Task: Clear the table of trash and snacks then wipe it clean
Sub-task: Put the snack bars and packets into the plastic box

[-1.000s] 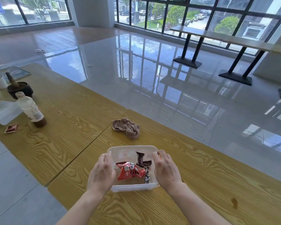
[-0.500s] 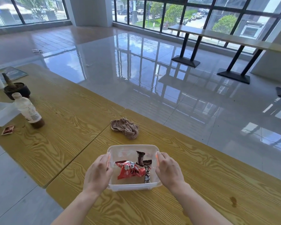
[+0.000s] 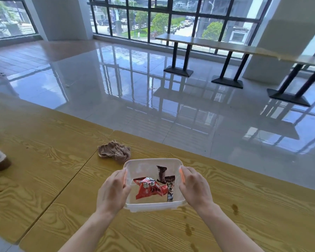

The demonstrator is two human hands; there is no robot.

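Clear plastic box (image 3: 144, 168) of snack wrappers (image 3: 149, 188) has shifted right from the crumpled brown cloth (image 3: 115, 151); the fingers of the left hand (image 3: 113, 193) and right hand (image 3: 195, 190) clamp its sides, probably carrying it off.

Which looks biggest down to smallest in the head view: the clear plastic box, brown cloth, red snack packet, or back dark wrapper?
1. clear plastic box
2. brown cloth and red snack packet look about alike; the cloth lies farther away, so I won't rank them.
3. back dark wrapper, smallest.
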